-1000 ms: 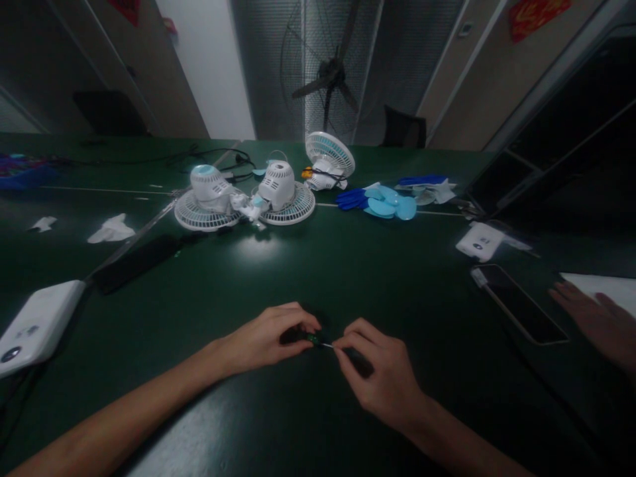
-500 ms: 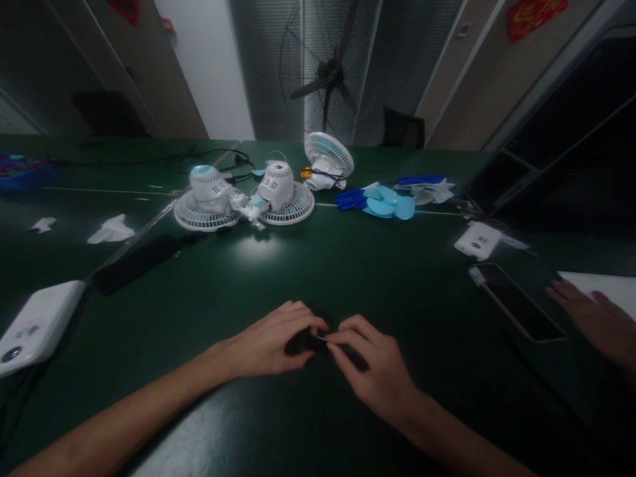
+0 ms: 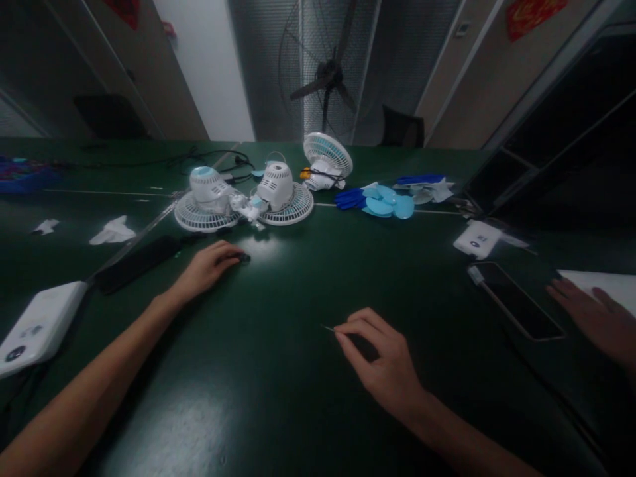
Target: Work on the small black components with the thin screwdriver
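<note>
My left hand reaches out over the green table, its fingers closed around a small black piece. That piece is at the tabletop, just in front of two small white fans lying grille down. Nearer to me, my right hand pinches a thin, short metal pin between thumb and forefinger. Its tip points left, away from the fingers. What kind of part the black piece is cannot be made out.
A third fan stands behind, by blue gloves and light-blue blades. A phone and another person's hand are at right. White devices lie left and right, and a black case lies left.
My left hand has moved away from my right, forward and left toward the fans, taking the black piece along. My right hand stays nearly in place with the pin.
</note>
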`<action>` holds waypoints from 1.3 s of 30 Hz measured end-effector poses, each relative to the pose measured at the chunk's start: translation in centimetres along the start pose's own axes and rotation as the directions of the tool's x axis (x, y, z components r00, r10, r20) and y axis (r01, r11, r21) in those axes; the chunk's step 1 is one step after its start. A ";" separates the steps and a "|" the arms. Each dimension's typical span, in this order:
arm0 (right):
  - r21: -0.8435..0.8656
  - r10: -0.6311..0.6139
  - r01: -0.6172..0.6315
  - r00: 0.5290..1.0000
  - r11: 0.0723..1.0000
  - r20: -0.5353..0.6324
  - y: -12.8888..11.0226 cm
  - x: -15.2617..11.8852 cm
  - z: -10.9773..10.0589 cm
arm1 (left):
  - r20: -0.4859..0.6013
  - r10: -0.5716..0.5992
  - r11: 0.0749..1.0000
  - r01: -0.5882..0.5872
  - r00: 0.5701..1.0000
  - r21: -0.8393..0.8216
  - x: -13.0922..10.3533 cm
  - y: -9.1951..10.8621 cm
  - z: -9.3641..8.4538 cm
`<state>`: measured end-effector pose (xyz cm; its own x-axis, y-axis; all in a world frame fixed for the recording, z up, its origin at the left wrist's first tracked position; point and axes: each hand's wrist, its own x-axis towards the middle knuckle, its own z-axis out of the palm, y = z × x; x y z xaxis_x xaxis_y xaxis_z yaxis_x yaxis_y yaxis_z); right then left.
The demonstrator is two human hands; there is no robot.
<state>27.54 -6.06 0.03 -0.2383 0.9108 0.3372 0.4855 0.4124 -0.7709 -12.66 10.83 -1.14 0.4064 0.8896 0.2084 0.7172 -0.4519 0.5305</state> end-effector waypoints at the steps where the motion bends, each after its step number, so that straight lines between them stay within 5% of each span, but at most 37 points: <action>1: -0.003 0.000 0.000 1.000 1.000 0.001 0.0 0.0 0.0 | -0.043 -0.040 0.999 0.041 0.998 0.023 -0.1 -1.5 -0.7; 6: 0.017 0.013 -0.014 1.000 1.000 0.028 0.0 -0.1 -0.1 | -0.103 -0.178 0.982 0.184 0.979 0.046 -0.9 -4.9 -2.9; 16: 0.000 0.000 0.000 1.000 1.000 0.016 0.0 0.0 0.0 | 0.035 -0.321 0.939 0.313 0.947 0.144 -1.6 -4.4 -5.4; 25: -0.006 0.007 -0.007 1.000 1.000 0.029 -0.2 0.0 -0.1 | -0.163 -0.283 0.955 0.294 0.945 0.046 -1.3 -2.4 -3.4; 32: 0.013 0.009 -0.009 0.999 1.000 0.032 -0.2 0.1 -0.1 | -0.186 -0.272 0.959 0.283 0.944 0.030 -0.5 -2.0 -1.9; 39: 0.007 0.019 -0.020 0.999 1.000 0.039 -0.1 0.0 0.0 | -0.185 -0.384 0.920 0.359 0.904 -0.158 -0.1 -2.1 -1.9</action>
<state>27.47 -6.08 0.06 -0.2617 0.9171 0.3008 0.4838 0.3943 -0.7813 -15.23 11.83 -0.72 -0.0130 0.9905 0.1368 0.7165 -0.0862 0.6923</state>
